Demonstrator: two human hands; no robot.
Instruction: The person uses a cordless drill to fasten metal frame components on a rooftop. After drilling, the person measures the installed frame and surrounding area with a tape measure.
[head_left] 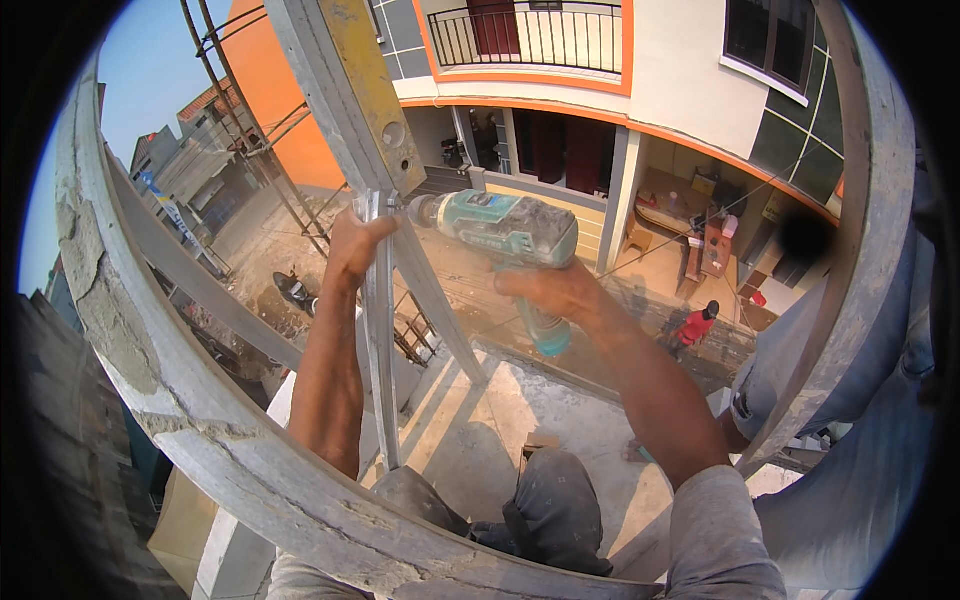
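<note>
My right hand (552,288) is wrapped round the handle of a dusty teal cordless drill (508,228). The drill's chuck points left, its tip up against a grey metal stud (325,95). My left hand (358,245) grips the upper end of a thinner metal channel (380,345), which runs down toward my knees and meets the stud near the drill tip. Flat along the stud above lies a worn yellow spirit level (368,75) with a round hole. Whether a screw sits at the tip is too small to tell.
A curved-looking grey concrete beam (215,425) crosses in front of me. Someone's jeans-clad leg (830,350) is close at the right, beside another beam (872,200). Past the ledge (600,400) is a drop to a street, where a person in red (695,325) stands.
</note>
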